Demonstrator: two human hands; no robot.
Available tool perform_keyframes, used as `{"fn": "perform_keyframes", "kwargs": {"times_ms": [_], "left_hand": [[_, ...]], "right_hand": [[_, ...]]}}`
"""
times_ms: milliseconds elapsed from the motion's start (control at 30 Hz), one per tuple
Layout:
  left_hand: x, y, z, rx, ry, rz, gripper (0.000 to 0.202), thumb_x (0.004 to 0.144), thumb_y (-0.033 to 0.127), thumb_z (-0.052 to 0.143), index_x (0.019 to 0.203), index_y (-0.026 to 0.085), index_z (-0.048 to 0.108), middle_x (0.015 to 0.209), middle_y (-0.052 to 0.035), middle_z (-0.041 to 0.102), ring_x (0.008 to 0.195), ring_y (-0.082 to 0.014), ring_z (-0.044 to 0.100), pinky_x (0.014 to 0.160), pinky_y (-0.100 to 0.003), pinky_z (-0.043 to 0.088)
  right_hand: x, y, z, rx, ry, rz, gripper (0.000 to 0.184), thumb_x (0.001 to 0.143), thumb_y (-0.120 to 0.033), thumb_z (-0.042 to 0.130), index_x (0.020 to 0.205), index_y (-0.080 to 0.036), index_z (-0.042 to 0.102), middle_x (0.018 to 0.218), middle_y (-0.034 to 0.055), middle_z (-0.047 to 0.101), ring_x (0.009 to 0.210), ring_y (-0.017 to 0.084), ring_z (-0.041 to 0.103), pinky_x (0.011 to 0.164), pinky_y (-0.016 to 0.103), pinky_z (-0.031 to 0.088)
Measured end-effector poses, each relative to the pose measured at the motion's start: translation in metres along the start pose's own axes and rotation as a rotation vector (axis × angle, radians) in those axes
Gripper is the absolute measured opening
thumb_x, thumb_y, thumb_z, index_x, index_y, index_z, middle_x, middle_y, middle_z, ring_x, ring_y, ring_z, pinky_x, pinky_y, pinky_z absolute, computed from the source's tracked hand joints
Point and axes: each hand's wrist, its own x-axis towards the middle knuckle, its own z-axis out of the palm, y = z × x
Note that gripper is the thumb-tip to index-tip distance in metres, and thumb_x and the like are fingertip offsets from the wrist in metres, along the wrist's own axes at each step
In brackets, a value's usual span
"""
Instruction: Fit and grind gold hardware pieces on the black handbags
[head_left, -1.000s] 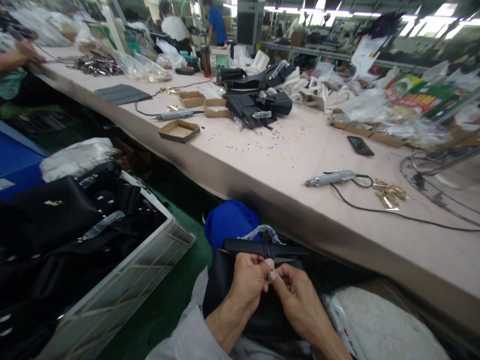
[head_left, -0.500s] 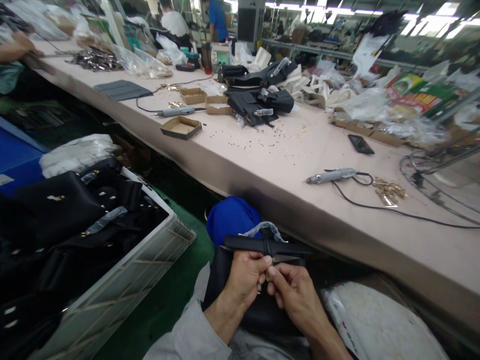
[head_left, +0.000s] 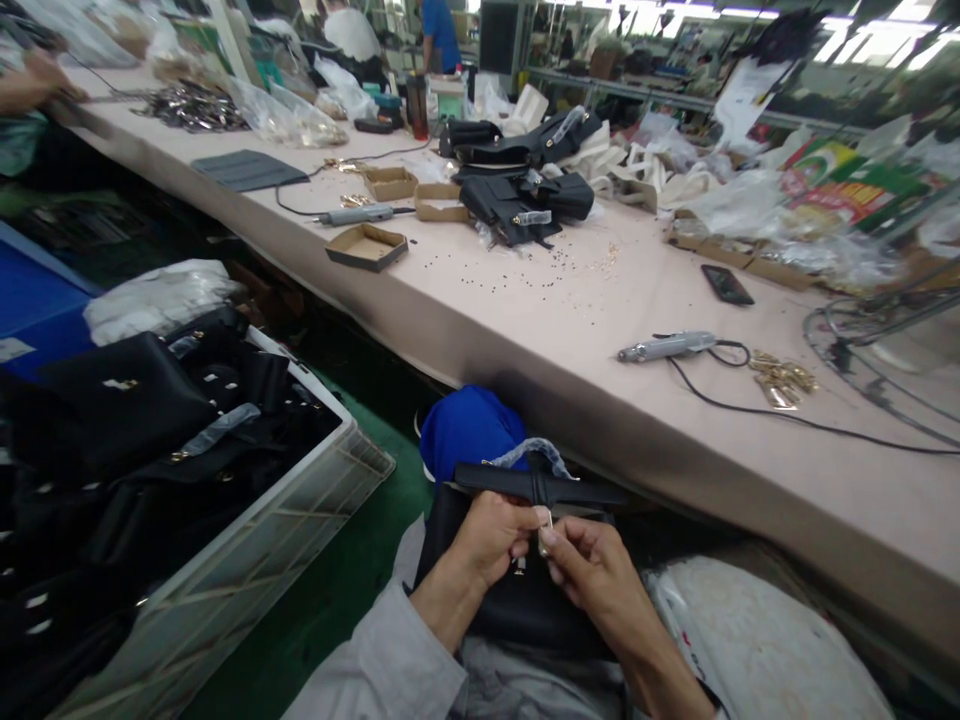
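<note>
A black handbag (head_left: 517, 605) rests on my lap, its strap (head_left: 540, 488) lying across the top. My left hand (head_left: 487, 540) and my right hand (head_left: 592, 575) meet over the bag's front. Both pinch a small metal fitting (head_left: 543, 535) between their fingertips. The fingers of both hands are closed round it. A plastic-wrapped handle (head_left: 529, 455) pokes up behind the strap.
A long pink worktable (head_left: 570, 320) runs ahead with an electric screwdriver (head_left: 664, 347), gold hardware (head_left: 780, 380), a phone (head_left: 726, 285), cardboard trays (head_left: 367, 247) and black bags (head_left: 525, 195). A white crate (head_left: 247, 560) of black bags stands at my left. Another person's hand (head_left: 37, 85) is far left.
My hands and the bag have stayed together over my lap; the fingers shifted slightly on the metal fitting. The view tilted a little.
</note>
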Motion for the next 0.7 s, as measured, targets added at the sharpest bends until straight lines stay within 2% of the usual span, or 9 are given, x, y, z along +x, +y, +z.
{"fn": "perform_keyframes", "kwargs": {"times_ms": [133, 267, 433, 533, 633, 700], "left_hand": [[0.002, -0.006, 0.003, 0.02, 0.037, 0.134, 0.028, 0.058, 0.022, 0.081, 0.072, 0.016, 0.059, 0.06, 0.0032, 0.059, 0.039, -0.0045, 0.042, 0.031, -0.016, 0.024], [0.003, -0.015, 0.002, 0.068, 0.06, 0.178, 0.025, 0.063, 0.026, 0.081, 0.07, 0.016, 0.06, 0.061, 0.001, 0.061, 0.039, -0.0058, 0.042, 0.034, -0.018, 0.025], [0.007, -0.027, -0.005, 0.363, 0.208, 0.304, 0.018, 0.073, 0.024, 0.074, 0.062, 0.015, 0.064, 0.057, -0.0022, 0.063, 0.05, -0.0124, 0.055, 0.048, -0.023, 0.041], [0.009, -0.027, -0.004, 0.463, 0.266, 0.316, 0.02, 0.073, 0.024, 0.073, 0.058, 0.016, 0.064, 0.054, -0.0028, 0.064, 0.049, -0.0142, 0.057, 0.049, -0.024, 0.04], [0.01, -0.022, 0.0, 0.416, 0.261, 0.301, 0.017, 0.069, 0.024, 0.076, 0.058, 0.014, 0.066, 0.055, -0.0039, 0.064, 0.05, -0.0145, 0.056, 0.049, -0.024, 0.04], [0.01, -0.018, 0.005, 0.309, 0.216, 0.289, 0.018, 0.066, 0.024, 0.076, 0.057, 0.014, 0.065, 0.053, -0.0027, 0.062, 0.048, -0.0123, 0.053, 0.048, -0.024, 0.038]], "right_hand": [[0.0, -0.002, 0.0, 0.013, 0.007, 0.009, 0.055, 0.098, -0.065, 0.057, 0.076, -0.015, 0.063, 0.055, -0.0021, 0.053, 0.044, 0.009, 0.041, 0.046, 0.022, 0.026], [-0.004, -0.007, 0.002, -0.09, 0.006, -0.004, 0.054, 0.101, -0.062, 0.052, 0.076, -0.016, 0.064, 0.054, -0.001, 0.055, 0.046, 0.012, 0.047, 0.049, 0.025, 0.03], [0.002, -0.006, 0.008, -0.377, 0.186, -0.115, 0.044, 0.101, -0.044, 0.05, 0.065, -0.02, 0.055, 0.06, 0.0021, 0.058, 0.058, 0.017, 0.052, 0.059, 0.029, 0.033], [0.009, -0.001, 0.007, -0.357, 0.149, -0.11, 0.04, 0.1, -0.039, 0.05, 0.065, -0.02, 0.053, 0.06, 0.0012, 0.056, 0.058, 0.017, 0.051, 0.059, 0.03, 0.033], [0.006, 0.002, 0.001, -0.243, 0.06, -0.043, 0.045, 0.103, -0.048, 0.049, 0.07, -0.019, 0.057, 0.06, -0.0002, 0.055, 0.053, 0.015, 0.051, 0.052, 0.027, 0.034], [0.0, 0.001, -0.004, -0.238, 0.101, -0.12, 0.041, 0.104, -0.049, 0.051, 0.08, -0.018, 0.064, 0.066, 0.0012, 0.06, 0.054, 0.015, 0.055, 0.052, 0.026, 0.04]]}}
